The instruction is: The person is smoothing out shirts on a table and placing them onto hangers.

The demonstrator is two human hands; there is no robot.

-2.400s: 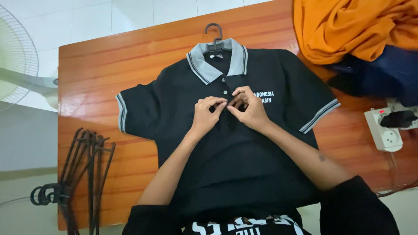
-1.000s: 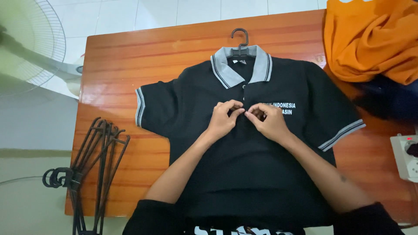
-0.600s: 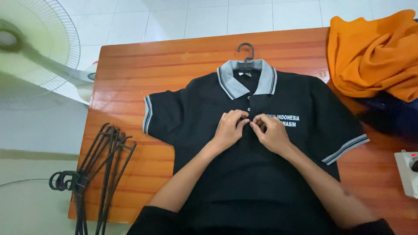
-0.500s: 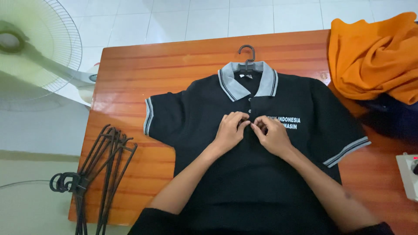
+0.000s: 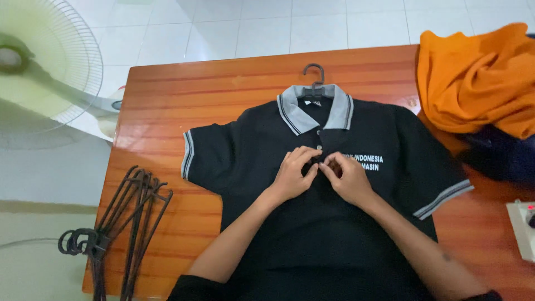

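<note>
black polo shirt (image 5: 329,234), grey striped collar (image 5: 293,111), orange cloth (image 5: 473,78)

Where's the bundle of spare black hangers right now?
In the head view the bundle of black hangers sits at the lower left, over the wooden table's left edge, left of the black polo shirt and below the standing fan.

A polo shirt (image 5: 312,223) on a hanger (image 5: 314,83) is lying flat on the table (image 5: 184,89). Both hands are resting on its placket, the left hand (image 5: 292,177) just beside the right hand (image 5: 348,178). A cloth pile (image 5: 473,83) is sitting at the table's right end, spare hangers (image 5: 120,223) are lying at its left edge, and a fan (image 5: 39,67) is standing beyond the left end.
</note>
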